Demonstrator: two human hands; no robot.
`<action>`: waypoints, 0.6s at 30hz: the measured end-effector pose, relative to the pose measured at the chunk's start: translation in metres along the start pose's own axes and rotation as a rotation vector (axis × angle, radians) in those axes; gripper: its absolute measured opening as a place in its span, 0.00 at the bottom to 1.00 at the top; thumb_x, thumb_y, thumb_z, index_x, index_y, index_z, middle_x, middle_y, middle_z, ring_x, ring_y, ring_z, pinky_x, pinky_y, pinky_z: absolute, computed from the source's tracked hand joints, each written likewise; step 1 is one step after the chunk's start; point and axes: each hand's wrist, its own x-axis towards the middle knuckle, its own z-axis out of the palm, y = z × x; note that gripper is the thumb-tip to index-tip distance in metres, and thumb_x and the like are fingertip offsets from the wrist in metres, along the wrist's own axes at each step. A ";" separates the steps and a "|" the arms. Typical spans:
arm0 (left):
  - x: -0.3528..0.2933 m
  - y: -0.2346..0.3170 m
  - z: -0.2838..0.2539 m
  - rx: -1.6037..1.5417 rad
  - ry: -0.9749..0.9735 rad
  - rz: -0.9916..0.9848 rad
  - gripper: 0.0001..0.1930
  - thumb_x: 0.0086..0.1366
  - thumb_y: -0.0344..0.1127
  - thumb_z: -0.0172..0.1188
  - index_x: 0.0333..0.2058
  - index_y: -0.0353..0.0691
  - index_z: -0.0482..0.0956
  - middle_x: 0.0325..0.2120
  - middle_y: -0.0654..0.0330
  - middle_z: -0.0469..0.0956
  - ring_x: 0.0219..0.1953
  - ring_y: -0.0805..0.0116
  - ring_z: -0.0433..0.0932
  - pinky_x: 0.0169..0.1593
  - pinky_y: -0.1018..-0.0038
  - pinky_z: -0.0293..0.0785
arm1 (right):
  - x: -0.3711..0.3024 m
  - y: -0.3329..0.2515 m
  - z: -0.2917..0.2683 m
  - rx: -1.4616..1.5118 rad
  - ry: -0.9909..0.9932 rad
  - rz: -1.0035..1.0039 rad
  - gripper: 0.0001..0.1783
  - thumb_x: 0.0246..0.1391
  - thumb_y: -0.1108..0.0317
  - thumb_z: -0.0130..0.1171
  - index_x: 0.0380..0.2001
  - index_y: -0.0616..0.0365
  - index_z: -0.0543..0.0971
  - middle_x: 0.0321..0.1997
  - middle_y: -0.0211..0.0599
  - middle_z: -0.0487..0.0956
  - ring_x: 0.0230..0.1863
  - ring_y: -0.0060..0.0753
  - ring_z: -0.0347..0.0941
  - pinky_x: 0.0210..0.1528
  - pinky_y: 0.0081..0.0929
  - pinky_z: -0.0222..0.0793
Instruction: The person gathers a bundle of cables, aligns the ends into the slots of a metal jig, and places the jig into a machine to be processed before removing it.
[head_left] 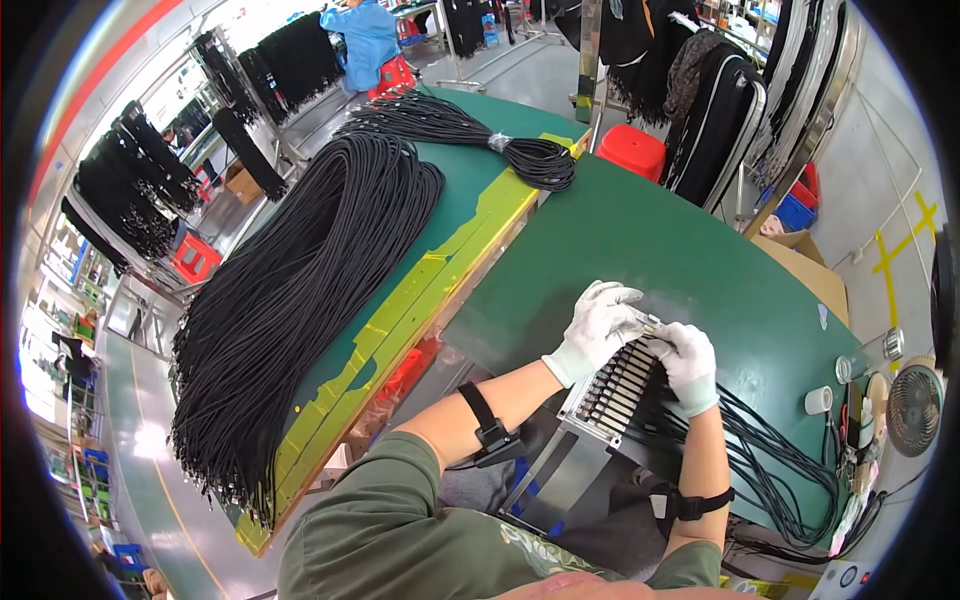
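Observation:
My left hand (602,328), in a white glove, is closed with thumb and fingers pinched at the far end of a metal slotted rack (597,425). Beside it my right hand (687,366), gloved too, pinches at the same spot. Between the fingertips shows a small silver piece (651,322); gloves cover much of it, and I cannot make out its exact kind. A row of pale, evenly spaced parts (620,383) fills the rack below my hands. Black cables (760,430) run from the rack's right side, under my right wrist, across the green table.
A large bundle of black cables (310,260) lies on the table at left, with a tied bundle (535,160) behind. Yellow tape (430,280) lines a table edge. At right stand a small fan (913,408) and white roll (818,401). A red stool (632,150) stands beyond.

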 end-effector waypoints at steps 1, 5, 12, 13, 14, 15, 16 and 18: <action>0.000 0.000 0.000 0.003 0.003 -0.005 0.06 0.56 0.36 0.67 0.30 0.42 0.81 0.51 0.54 0.78 0.58 0.47 0.70 0.64 0.55 0.63 | 0.000 0.002 -0.005 0.018 -0.009 0.023 0.10 0.47 0.66 0.67 0.33 0.58 0.83 0.29 0.46 0.80 0.34 0.50 0.77 0.40 0.40 0.72; -0.001 0.010 -0.005 0.104 0.016 0.064 0.06 0.54 0.36 0.68 0.29 0.42 0.83 0.51 0.55 0.79 0.58 0.48 0.70 0.63 0.55 0.64 | -0.001 -0.002 0.003 0.194 -0.033 0.089 0.09 0.47 0.67 0.67 0.32 0.59 0.83 0.29 0.46 0.81 0.34 0.48 0.77 0.40 0.38 0.74; -0.004 0.005 -0.009 0.058 0.033 0.048 0.07 0.53 0.37 0.68 0.29 0.43 0.84 0.48 0.55 0.80 0.54 0.49 0.73 0.59 0.54 0.68 | -0.007 0.007 -0.012 0.414 -0.093 0.270 0.08 0.47 0.72 0.67 0.32 0.59 0.82 0.34 0.45 0.83 0.36 0.42 0.80 0.42 0.33 0.75; -0.005 0.001 -0.009 0.050 0.053 0.031 0.07 0.52 0.37 0.68 0.29 0.42 0.84 0.47 0.55 0.80 0.53 0.49 0.74 0.58 0.54 0.68 | -0.006 0.008 -0.020 0.196 -0.057 0.212 0.08 0.47 0.73 0.67 0.33 0.59 0.82 0.35 0.44 0.83 0.36 0.42 0.80 0.42 0.32 0.75; -0.002 0.001 -0.008 0.033 0.044 0.035 0.07 0.52 0.37 0.68 0.29 0.42 0.84 0.47 0.55 0.80 0.53 0.49 0.74 0.58 0.54 0.68 | -0.009 0.010 -0.027 -0.032 -0.012 0.168 0.08 0.46 0.74 0.67 0.33 0.59 0.82 0.36 0.44 0.83 0.37 0.41 0.80 0.42 0.32 0.76; 0.001 -0.001 -0.009 0.096 0.071 0.043 0.07 0.52 0.36 0.68 0.29 0.42 0.83 0.46 0.55 0.81 0.52 0.49 0.75 0.58 0.55 0.69 | -0.010 0.016 -0.024 -0.044 -0.007 0.188 0.08 0.46 0.74 0.67 0.33 0.59 0.82 0.36 0.44 0.83 0.37 0.41 0.80 0.42 0.32 0.76; 0.003 -0.001 -0.009 0.153 0.094 0.050 0.07 0.52 0.36 0.68 0.28 0.42 0.83 0.45 0.55 0.81 0.50 0.48 0.75 0.57 0.55 0.70 | -0.013 0.028 -0.016 0.163 0.034 0.237 0.08 0.46 0.73 0.67 0.33 0.59 0.82 0.35 0.43 0.83 0.35 0.42 0.80 0.42 0.33 0.75; 0.004 -0.002 -0.010 0.253 0.130 -0.022 0.07 0.51 0.36 0.68 0.28 0.42 0.83 0.42 0.54 0.82 0.48 0.48 0.77 0.55 0.57 0.71 | -0.014 0.024 -0.020 0.240 0.079 0.179 0.07 0.47 0.70 0.66 0.31 0.56 0.82 0.33 0.41 0.83 0.33 0.43 0.78 0.41 0.35 0.74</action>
